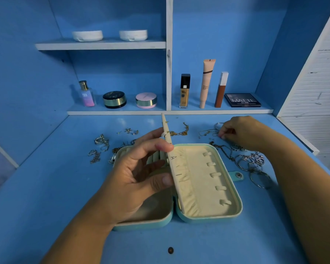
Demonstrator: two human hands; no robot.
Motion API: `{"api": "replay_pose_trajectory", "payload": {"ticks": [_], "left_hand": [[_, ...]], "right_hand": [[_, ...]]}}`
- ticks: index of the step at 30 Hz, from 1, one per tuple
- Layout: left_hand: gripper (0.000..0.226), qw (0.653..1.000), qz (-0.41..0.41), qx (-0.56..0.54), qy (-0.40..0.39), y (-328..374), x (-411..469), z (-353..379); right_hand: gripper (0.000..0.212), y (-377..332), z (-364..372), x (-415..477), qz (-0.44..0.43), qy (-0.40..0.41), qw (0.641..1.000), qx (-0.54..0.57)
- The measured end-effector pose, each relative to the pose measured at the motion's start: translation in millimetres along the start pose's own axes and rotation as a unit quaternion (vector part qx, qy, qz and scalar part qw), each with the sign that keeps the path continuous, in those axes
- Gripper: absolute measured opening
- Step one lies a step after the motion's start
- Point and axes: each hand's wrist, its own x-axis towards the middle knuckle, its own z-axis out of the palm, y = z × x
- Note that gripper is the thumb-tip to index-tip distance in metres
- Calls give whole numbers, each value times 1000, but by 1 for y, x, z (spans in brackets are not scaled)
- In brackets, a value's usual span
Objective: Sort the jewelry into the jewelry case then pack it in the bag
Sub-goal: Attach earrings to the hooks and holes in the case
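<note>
Two grips: left hand [139, 174] pinches the case's upright panel [171, 159]; right hand [240, 131] pinches small jewelry [220, 135].

On the lower shelf [122, 112] we see a perfume bottle [87, 94], a black compact [114, 99] and a pink compact [146, 100]. Right of the divider stand a foundation bottle [184, 91], a beige tube [206, 82], a brown tube [221, 90] and a flat palette [242, 100]. Two white dishes [87, 35] sit above.

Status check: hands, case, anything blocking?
Left hand holding case flap upright. Right hand pinching small jewelry on desk. Case open; loose pieces both sides. Nothing blocking.
</note>
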Motion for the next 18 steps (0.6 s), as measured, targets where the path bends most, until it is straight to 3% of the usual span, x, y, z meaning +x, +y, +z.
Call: {"api": "replay_pose_trajectory", "payload": {"ticks": [12, 16, 18], "left_hand": [[38, 1000, -10, 4, -2, 1, 0, 0], [37, 1000, 5, 8, -2, 2, 1, 1], [37, 1000, 12, 9, 2, 1, 2, 2]], "right_hand": [[14, -6, 6, 3, 5, 9, 1000, -21], [6, -42, -19, -40, -48, 102, 986, 125], [8, -73, -23, -78, -73, 99, 959, 256]]}}
